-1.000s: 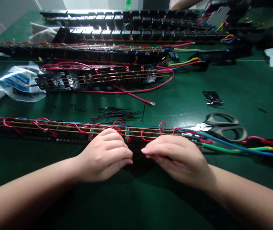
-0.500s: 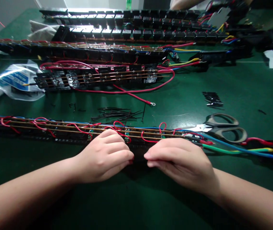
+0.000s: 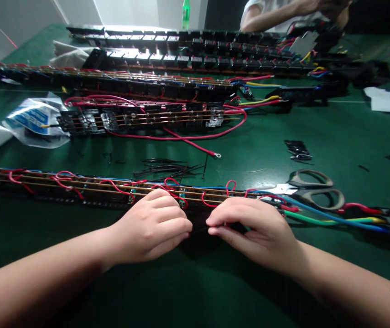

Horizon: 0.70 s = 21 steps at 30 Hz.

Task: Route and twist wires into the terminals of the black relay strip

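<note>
A long black strip assembly (image 3: 102, 186) with brass rods, red wire loops and small green boards lies across the green table. At its front edge, my left hand (image 3: 153, 225) is closed, its fingertips pinched together. Facing it, my right hand (image 3: 256, 228) is also closed in a pinch, thumb below the fingers. A small gap separates the two sets of fingertips. A thin dark strand seems to run there, too faint to name. Behind the assembly lies a pile of black cable ties (image 3: 167, 168). Scissors (image 3: 313, 184) rest beside its right end, near blue and green-yellow wires (image 3: 331, 220).
Farther back lie similar strip assemblies (image 3: 167, 116), one with a red cable ending in a ring lug (image 3: 217, 155). A plastic bag (image 3: 37, 120) is at left, small black pieces (image 3: 297, 150) at right. Across the table is another person's arm (image 3: 273, 18).
The view has tilted up slightly, showing more of the person opposite. My right thumb has parted a little from the fingers above it; my left hand stays nearly in place.
</note>
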Available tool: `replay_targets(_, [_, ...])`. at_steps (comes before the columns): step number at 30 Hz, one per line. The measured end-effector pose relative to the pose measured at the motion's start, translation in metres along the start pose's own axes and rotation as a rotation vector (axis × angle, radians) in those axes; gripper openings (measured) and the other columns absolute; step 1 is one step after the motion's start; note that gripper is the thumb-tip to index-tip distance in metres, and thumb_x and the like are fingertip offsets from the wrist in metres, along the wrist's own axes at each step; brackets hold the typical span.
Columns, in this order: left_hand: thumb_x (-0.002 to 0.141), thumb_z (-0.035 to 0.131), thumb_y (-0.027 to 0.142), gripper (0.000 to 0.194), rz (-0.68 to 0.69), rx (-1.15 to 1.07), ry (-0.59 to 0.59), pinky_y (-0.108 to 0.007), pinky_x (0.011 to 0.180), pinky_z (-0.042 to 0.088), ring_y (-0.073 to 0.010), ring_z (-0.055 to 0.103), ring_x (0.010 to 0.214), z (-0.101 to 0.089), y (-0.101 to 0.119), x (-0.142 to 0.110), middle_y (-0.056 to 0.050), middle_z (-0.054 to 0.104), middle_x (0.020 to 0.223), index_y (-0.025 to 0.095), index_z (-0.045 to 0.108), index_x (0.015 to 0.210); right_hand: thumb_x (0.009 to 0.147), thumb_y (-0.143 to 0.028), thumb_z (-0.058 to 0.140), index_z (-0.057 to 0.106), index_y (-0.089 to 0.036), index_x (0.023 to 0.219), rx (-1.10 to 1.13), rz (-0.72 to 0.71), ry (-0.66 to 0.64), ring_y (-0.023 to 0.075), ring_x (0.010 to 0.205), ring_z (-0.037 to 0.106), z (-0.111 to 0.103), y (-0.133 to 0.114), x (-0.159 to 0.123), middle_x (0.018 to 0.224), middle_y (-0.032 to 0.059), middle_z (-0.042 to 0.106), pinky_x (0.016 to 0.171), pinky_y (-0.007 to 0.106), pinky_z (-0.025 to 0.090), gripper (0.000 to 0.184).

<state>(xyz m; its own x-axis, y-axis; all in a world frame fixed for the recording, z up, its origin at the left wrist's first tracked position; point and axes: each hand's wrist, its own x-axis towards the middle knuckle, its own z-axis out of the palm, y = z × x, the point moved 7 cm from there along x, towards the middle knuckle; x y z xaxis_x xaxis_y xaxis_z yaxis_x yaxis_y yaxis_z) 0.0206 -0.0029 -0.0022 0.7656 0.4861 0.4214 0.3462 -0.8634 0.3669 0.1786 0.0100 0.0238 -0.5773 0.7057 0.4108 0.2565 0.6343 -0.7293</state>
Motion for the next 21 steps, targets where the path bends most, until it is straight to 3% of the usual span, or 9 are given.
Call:
replay_targets(3, [0.094, 0.055, 0.016, 0.01, -0.003, -0.021, -0.004, -0.033, 0.082, 0.042, -0.0145, 0.06, 0.081, 0.003, -0.001, -0.003, -0.001, 0.073, 0.089, 0.02, 0.064, 0.096, 0.09, -0.012, 0.071, 0.071, -0.018, 0.093, 0.018, -0.002, -0.02, 0.0123, 0.076, 0.073, -0.018, -0.009, 0.005, 0.085, 0.0035, 0.078, 0.072, 0.023, 0.061, 0.007])
replay_targets(7, [0.094, 0.056, 0.017, 0.008, 0.011, -0.024, -0.005, -0.034, 0.083, 0.042, -0.015, 0.059, 0.081, 0.005, -0.002, -0.004, -0.001, 0.072, 0.09, 0.02, 0.064, 0.097, 0.088, -0.009, 0.071, 0.07, -0.023, 0.097, -0.111, -0.003, 0.218, 0.0155, 0.078, 0.073, -0.062, -0.013, 0.003, 0.088, 0.0037, 0.077, 0.068, 0.027, 0.062, 0.017])
replay_targets(9, [0.095, 0.058, 0.017, 0.007, 0.013, -0.017, -0.004, -0.034, 0.082, 0.041, -0.0147, 0.057, 0.08, 0.005, -0.002, -0.003, -0.001, 0.072, 0.089, 0.02, 0.064, 0.098, 0.085, -0.008, 0.072, 0.07, -0.024, 0.096, -0.199, -0.021, 0.234, 0.0175, 0.082, 0.075, -0.069, -0.008, -0.001, 0.091, 0.0041, 0.078, 0.069, 0.029, 0.063, 0.02])
replay_targets(12, [0.096, 0.058, 0.016, 0.008, 0.016, -0.023, -0.011, -0.034, 0.081, 0.042, -0.0145, 0.057, 0.079, 0.005, -0.002, -0.003, -0.001, 0.073, 0.089, 0.02, 0.063, 0.1, 0.086, -0.007, 0.07, 0.067, -0.023, 0.096, -0.319, -0.086, 0.246, 0.0183, 0.083, 0.078, -0.067, -0.002, -0.011, 0.091, 0.0052, 0.08, 0.068, 0.029, 0.065, 0.019])
replay_targets(17, [0.094, 0.058, 0.011, 0.012, 0.037, 0.034, 0.082, -0.034, 0.082, 0.048, -0.0155, 0.059, 0.082, -0.009, 0.009, 0.001, -0.004, 0.073, 0.089, 0.018, 0.063, 0.102, 0.084, -0.01, 0.073, 0.066, -0.014, 0.099, -0.637, -0.452, 0.128, 0.0206, 0.079, 0.078, -0.042, -0.015, -0.03, 0.091, 0.0098, 0.081, 0.069, 0.033, 0.065, 0.017])
replay_targets(21, [0.095, 0.056, 0.009, 0.013, -0.124, 0.035, 0.14, -0.029, 0.082, 0.051, -0.0144, 0.063, 0.086, -0.017, 0.008, 0.037, -0.004, 0.073, 0.093, 0.017, 0.064, 0.102, 0.084, -0.01, 0.072, 0.065, -0.013, 0.097, -0.613, -0.498, 0.134, 0.02, 0.077, 0.077, -0.04, -0.017, -0.036, 0.089, 0.0092, 0.081, 0.067, 0.033, 0.064, 0.015])
